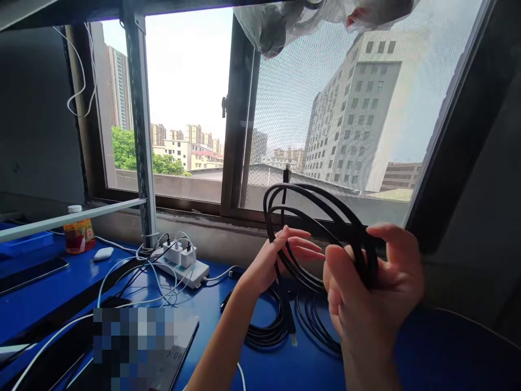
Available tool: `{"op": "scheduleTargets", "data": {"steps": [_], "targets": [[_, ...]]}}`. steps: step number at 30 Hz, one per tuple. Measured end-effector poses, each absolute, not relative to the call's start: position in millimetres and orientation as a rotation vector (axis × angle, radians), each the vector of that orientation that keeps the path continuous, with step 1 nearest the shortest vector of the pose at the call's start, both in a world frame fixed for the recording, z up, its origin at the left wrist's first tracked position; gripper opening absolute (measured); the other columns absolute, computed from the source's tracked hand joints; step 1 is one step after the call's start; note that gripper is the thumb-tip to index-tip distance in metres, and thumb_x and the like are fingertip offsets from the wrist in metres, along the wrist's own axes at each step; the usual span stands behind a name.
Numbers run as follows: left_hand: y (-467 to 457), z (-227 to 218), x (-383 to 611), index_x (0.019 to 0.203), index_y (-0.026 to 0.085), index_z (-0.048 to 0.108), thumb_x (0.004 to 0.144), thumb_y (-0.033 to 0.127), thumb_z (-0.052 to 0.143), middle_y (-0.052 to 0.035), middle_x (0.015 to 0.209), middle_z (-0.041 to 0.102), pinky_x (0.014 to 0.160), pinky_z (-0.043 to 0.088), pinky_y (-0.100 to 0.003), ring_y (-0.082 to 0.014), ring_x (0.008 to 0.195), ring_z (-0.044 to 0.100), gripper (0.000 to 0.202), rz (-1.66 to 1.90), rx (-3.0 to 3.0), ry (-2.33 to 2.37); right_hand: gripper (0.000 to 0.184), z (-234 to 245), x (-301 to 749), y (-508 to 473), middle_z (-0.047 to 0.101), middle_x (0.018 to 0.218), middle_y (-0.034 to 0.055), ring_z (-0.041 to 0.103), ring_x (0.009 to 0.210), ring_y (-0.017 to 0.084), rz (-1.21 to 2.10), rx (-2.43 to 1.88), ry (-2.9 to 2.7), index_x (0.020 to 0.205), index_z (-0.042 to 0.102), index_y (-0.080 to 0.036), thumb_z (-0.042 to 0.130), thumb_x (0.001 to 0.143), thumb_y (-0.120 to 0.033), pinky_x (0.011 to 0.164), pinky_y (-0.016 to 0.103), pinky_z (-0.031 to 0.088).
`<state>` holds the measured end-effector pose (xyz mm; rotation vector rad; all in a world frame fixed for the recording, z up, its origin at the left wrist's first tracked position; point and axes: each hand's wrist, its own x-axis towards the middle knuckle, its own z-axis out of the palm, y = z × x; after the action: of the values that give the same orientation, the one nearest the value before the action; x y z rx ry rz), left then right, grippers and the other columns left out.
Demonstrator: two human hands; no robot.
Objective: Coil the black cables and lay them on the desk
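My right hand [378, 271] is closed around a coiled black cable [309, 190], held up in front of the window above the desk. The cable's loops bow out to the left of that hand. One plug end with a pale tip sticks up above the loops; another plug end hangs down near the desk. My left hand [285, 252] is by the left side of the loops, fingers stretched out toward the right hand, with strands of cable crossing in front of it. Beneath the hands, a coiled black cable [266, 341] and more black loops [315, 323] lie on the desk.
The blue desk [215, 347] carries a white power strip [199, 274] with chargers and tangled cords. A phone [183, 347], partly pixelated, lies at front left. Farther left are a bottle [79, 233] and a white case [103, 253]. A metal post [142, 130] rises before the window.
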<state>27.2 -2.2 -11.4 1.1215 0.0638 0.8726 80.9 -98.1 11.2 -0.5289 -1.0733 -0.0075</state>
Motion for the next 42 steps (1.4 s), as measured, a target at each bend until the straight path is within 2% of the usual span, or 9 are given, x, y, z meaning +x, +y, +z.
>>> {"op": "scheduleTargets", "data": {"steps": [4, 8, 10, 12, 19, 26, 35, 39, 42], "targets": [[-3, 1, 18, 0.087, 0.016, 0.064, 0.08, 0.046, 0.067, 0.0037, 0.054, 0.062, 0.051, 0.046, -0.02, -0.0112, 0.05, 0.062, 0.031, 1.146, 0.896, 0.085, 0.035, 11, 94, -79, 0.042, 0.042, -0.0124, 0.031, 0.026, 0.004, 0.092, -0.599, -1.098, 0.105, 0.052, -0.022, 0.07, 0.081, -0.039, 0.026, 0.012, 0.024], [-1, 5, 5, 0.082, 0.016, 0.063, 0.072, 0.05, 0.074, 0.0112, 0.039, 0.04, 0.035, 0.028, -0.017, -0.0053, 0.03, 0.039, 0.037, 1.318, 0.974, 0.106, 0.04, 9, 102, -67, 0.06, 0.075, -0.003, 0.044, 0.038, 0.003, -0.091, -0.683, -1.081, 0.112, 0.055, -0.023, 0.072, 0.078, -0.036, 0.031, 0.013, 0.035], [0, 6, -3, 0.081, 0.015, 0.064, 0.066, 0.055, 0.076, 0.0111, 0.039, 0.038, 0.033, 0.021, -0.018, -0.0046, 0.028, 0.034, 0.044, 1.325, 1.103, 0.149, 0.039, 6, 104, -64, 0.06, 0.092, 0.0011, 0.049, 0.048, 0.003, -0.226, -0.715, -1.059, 0.111, 0.059, -0.025, 0.073, 0.076, -0.035, 0.033, 0.012, 0.038], [-1, 8, -10, 0.082, 0.015, 0.065, 0.065, 0.057, 0.074, 0.0099, 0.04, 0.038, 0.032, 0.017, -0.02, -0.0052, 0.028, 0.033, 0.046, 1.328, 1.216, 0.212, 0.035, 4, 106, -61, 0.058, 0.098, 0.0024, 0.05, 0.053, 0.003, -0.318, -0.74, -1.073, 0.11, 0.062, -0.025, 0.072, 0.078, -0.036, 0.038, 0.012, 0.043], [-12, 16, -23, 0.08, 0.021, 0.068, 0.068, 0.058, 0.071, 0.0063, 0.041, 0.038, 0.034, 0.014, -0.026, -0.0078, 0.029, 0.035, 0.039, 1.357, 1.333, 0.357, 0.03, 3, 109, -59, 0.058, 0.091, 0.0002, 0.046, 0.05, 0.001, -0.524, -0.778, -1.151, 0.115, 0.065, -0.026, 0.065, 0.087, -0.036, 0.042, 0.01, 0.044], [-13, 15, -19, 0.084, 0.02, 0.064, 0.073, 0.055, 0.068, 0.0079, 0.04, 0.041, 0.033, 0.018, -0.023, -0.0083, 0.03, 0.041, 0.037, 1.297, 1.395, 0.433, 0.031, 2, 119, -59, 0.058, 0.088, 0.002, 0.048, 0.058, 0.006, -0.635, -0.827, -1.209, 0.12, 0.065, -0.025, 0.061, 0.09, -0.032, 0.046, 0.015, 0.044], [-17, 14, -7, 0.081, 0.017, 0.06, 0.053, 0.07, 0.073, 0.0127, 0.035, 0.037, 0.029, 0.014, -0.019, -0.0044, 0.025, 0.03, 0.061, 1.217, 1.474, 0.547, 0.024, 0, 140, -51, 0.06, 0.08, 0.0018, 0.047, 0.05, 0.006, -0.594, -0.899, -1.256, 0.1, 0.073, -0.02, 0.057, 0.091, -0.038, 0.055, 0.021, 0.046], [-22, 15, 0, 0.079, 0.018, 0.059, 0.058, 0.082, 0.058, 0.0116, 0.035, 0.036, 0.029, 0.014, -0.02, -0.0047, 0.025, 0.029, 0.068, 1.19, 1.434, 0.489, 0.028, 1, 144, -52, 0.06, 0.079, 0.003, 0.051, 0.057, 0.009, -0.655, -0.901, -1.207, 0.095, 0.072, -0.019, 0.054, 0.093, -0.041, 0.061, 0.022, 0.046], [-24, 15, 5, 0.074, 0.02, 0.057, 0.065, 0.084, 0.047, 0.0102, 0.034, 0.034, 0.031, 0.01, -0.021, -0.0058, 0.025, 0.029, 0.066, 1.16, 1.381, 0.449, 0.032, 1, 145, -54, 0.059, 0.078, 0.0035, 0.05, 0.057, 0.009, -0.668, -0.932, -1.159, 0.093, 0.072, -0.019, 0.052, 0.093, -0.044, 0.053, 0.021, 0.042]]}}
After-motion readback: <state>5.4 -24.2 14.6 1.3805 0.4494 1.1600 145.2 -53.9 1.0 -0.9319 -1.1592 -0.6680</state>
